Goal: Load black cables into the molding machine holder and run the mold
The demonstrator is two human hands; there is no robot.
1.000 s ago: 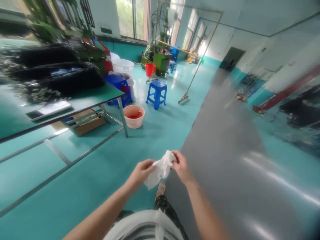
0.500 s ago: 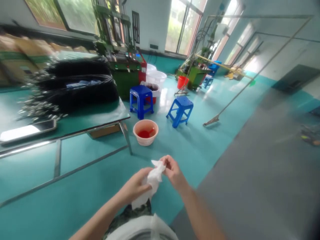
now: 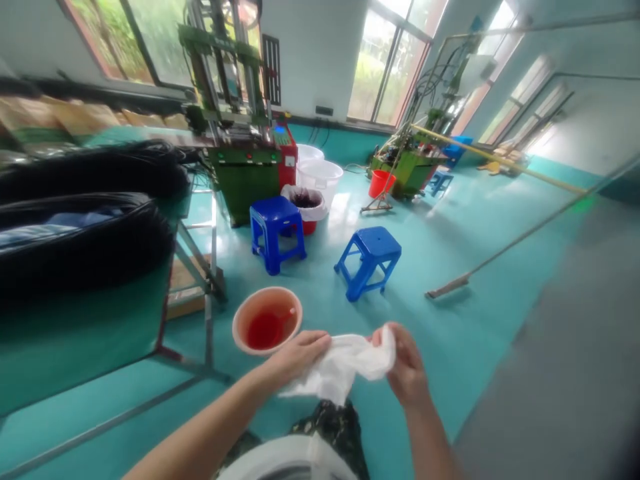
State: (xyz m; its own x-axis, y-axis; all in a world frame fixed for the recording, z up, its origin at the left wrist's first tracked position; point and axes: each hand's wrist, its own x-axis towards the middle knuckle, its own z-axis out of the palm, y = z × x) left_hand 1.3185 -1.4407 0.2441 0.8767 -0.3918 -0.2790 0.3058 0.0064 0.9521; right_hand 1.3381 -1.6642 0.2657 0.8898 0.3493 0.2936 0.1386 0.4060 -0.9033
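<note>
A crumpled white tissue (image 3: 345,365) is stretched between both hands low in the middle of the view. My left hand (image 3: 299,355) pinches its left end and my right hand (image 3: 404,365) grips its right end, about a hand's width apart. Just beyond my left hand, a pink basin (image 3: 267,321) with red liquid and a red scoop stands on the teal floor.
A green-topped metal table (image 3: 80,327) with black cable bundles (image 3: 75,240) fills the left. Two blue stools (image 3: 369,259) stand ahead, with a green machine (image 3: 245,167), white buckets (image 3: 320,175) and a red bucket (image 3: 381,181) behind. A long-handled mop (image 3: 500,248) lies on the floor at right.
The view has swung left and closer to the basin and stools. My hands have pulled apart, spreading the tissue wider between them.
</note>
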